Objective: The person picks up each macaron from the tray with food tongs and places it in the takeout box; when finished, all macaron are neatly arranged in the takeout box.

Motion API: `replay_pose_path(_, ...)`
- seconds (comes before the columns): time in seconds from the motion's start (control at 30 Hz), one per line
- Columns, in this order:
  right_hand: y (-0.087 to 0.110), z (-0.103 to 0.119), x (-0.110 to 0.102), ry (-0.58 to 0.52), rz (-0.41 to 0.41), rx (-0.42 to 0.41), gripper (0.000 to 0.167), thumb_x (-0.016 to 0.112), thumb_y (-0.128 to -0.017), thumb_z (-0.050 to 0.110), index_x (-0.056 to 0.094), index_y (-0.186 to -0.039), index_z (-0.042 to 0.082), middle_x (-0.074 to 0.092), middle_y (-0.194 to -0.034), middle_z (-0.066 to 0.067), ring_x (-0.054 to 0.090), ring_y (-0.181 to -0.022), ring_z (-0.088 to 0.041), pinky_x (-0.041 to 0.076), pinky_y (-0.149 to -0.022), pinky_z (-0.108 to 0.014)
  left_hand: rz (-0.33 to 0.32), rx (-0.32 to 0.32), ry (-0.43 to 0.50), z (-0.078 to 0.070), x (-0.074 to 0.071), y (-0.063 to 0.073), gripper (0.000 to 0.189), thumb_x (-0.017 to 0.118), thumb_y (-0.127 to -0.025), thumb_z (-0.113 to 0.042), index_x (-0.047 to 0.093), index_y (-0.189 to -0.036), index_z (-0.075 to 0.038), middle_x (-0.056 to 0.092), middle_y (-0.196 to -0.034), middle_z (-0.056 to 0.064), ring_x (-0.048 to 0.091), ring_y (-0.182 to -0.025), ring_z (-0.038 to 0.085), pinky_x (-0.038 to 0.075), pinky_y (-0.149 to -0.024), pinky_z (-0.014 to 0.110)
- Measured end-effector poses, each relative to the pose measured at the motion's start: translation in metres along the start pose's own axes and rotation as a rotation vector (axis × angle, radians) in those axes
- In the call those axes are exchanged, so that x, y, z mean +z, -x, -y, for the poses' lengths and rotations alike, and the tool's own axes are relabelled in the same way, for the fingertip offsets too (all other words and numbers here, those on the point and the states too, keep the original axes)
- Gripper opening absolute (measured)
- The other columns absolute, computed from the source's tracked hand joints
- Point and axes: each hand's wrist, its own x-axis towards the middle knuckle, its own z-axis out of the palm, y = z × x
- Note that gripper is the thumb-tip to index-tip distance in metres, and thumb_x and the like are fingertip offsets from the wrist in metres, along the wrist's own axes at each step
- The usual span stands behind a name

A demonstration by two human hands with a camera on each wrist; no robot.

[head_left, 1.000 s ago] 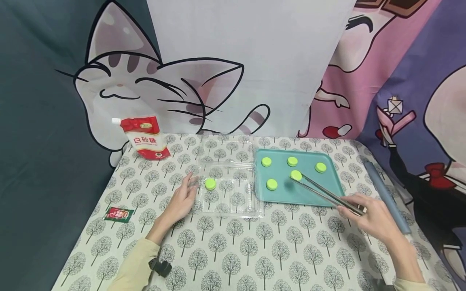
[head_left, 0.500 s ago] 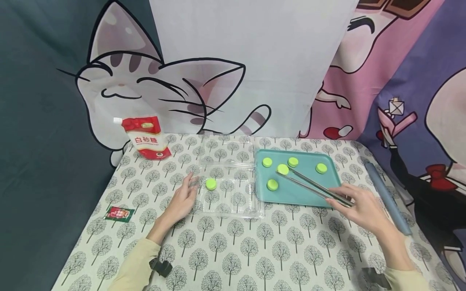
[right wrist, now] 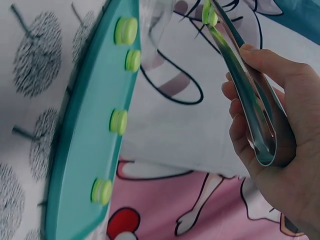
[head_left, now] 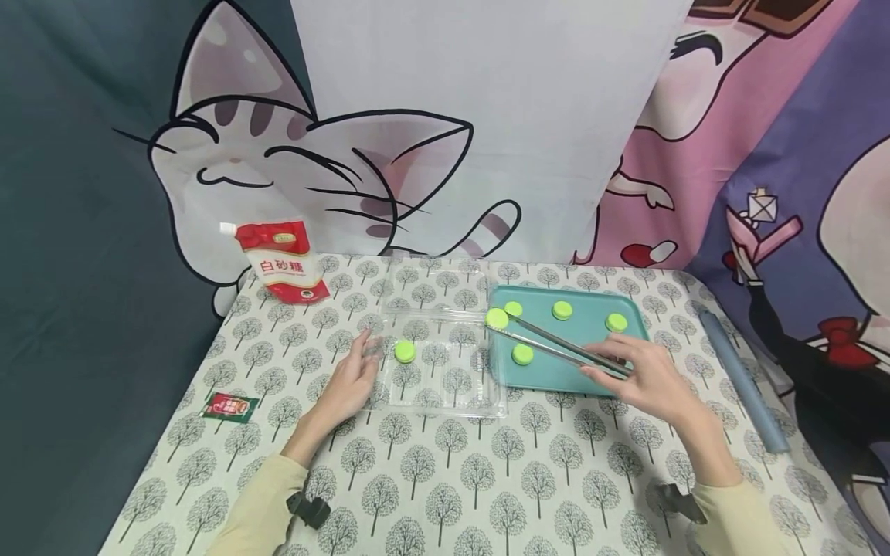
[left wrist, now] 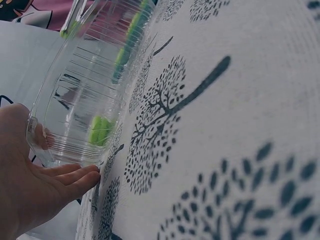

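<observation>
My right hand (head_left: 643, 378) grips metal tongs (head_left: 556, 347), whose tips pinch a light green macaron (head_left: 497, 318). In the head view this macaron overlaps the left edge of the teal tray (head_left: 577, 377) and the right side of the clear plastic clamshell box (head_left: 445, 394). The right wrist view shows it raised above the tray between the tong tips. Another green macaron (head_left: 405, 352) sits in the box's near half, at the left. My left hand (head_left: 351, 378) rests against the box's left wall, fingers (left wrist: 75, 180) extended along it.
Several green macarons, among them one at the tray's right (head_left: 616, 322), lie on the tray. A red and white sugar pouch (head_left: 281, 262) stands at the back left. A small red and green packet (head_left: 229, 407) lies front left, a grey-blue rod (head_left: 744, 382) far right.
My right hand has moved left with the tongs, carrying the macaron from the middle of the tray to its left edge beside the box. The left hand has stayed at the box.
</observation>
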Motion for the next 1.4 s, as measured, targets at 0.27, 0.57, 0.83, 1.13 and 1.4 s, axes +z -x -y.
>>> replay_pose_path(0.27, -0.019, 0.007, 0.021, -0.078, 0.076, -0.039, 0.029, 0.084, -0.076, 0.009, 0.078, -0.104, 0.005, 0.065, -0.08, 0.009, 0.047, -0.06, 0.0, 0.044, -0.053, -0.016, 0.0, -0.003, 0.012, 0.001, 0.0, 0.0, 0.061, 0.041, -0.106, -0.01, 0.014, -0.16, 0.0, 0.04, -0.158, 0.024, 0.052, -0.136, 0.041, 0.039, -0.119, 0.053)
replay_pose_path(0.57, -0.034, 0.015, 0.041, -0.069, 0.248, 0.005, 0.029, 0.082, -0.084, 0.018, 0.077, -0.111, 0.009, 0.068, -0.087, 0.006, 0.055, -0.066, -0.005, 0.051, -0.06, -0.021, 0.002, -0.003, 0.017, 0.002, 0.001, 0.0, 0.061, 0.041, -0.107, -0.012, 0.014, -0.161, -0.002, 0.041, -0.158, 0.022, 0.052, -0.137, 0.04, 0.039, -0.119, 0.052)
replay_pose_path(0.83, -0.048, 0.022, 0.053, -0.064, 0.341, -0.018, 0.026, 0.081, -0.085, 0.021, 0.077, -0.107, 0.006, 0.071, -0.09, -0.001, 0.055, -0.064, -0.007, 0.049, -0.06, -0.019, 0.005, -0.009, 0.024, 0.001, 0.0, -0.001, 0.061, 0.041, -0.107, -0.011, 0.015, -0.16, -0.001, 0.041, -0.157, 0.023, 0.052, -0.137, 0.04, 0.04, -0.118, 0.052)
replay_pose_path(1.13, -0.062, 0.034, 0.063, -0.017, 0.416, -0.025, 0.027, 0.081, -0.085, 0.022, 0.077, -0.106, 0.004, 0.071, -0.09, -0.003, 0.054, -0.061, -0.005, 0.047, -0.057, -0.016, 0.006, 0.009, 0.021, 0.004, 0.0, -0.001, 0.061, 0.04, -0.106, -0.009, 0.014, -0.16, 0.001, 0.041, -0.157, 0.024, 0.053, -0.136, 0.041, 0.04, -0.118, 0.053)
replay_pose_path(1.4, -0.07, 0.041, 0.062, 0.056, 0.459, 0.02, 0.028, 0.081, -0.085, 0.028, 0.077, -0.106, 0.008, 0.072, -0.095, -0.001, 0.049, -0.062, 0.001, 0.048, -0.06, -0.017, 0.006, 0.011, 0.027, 0.003, -0.001, 0.0, 0.061, 0.041, -0.106, -0.01, 0.015, -0.16, 0.0, 0.041, -0.157, 0.023, 0.052, -0.136, 0.041, 0.039, -0.119, 0.053)
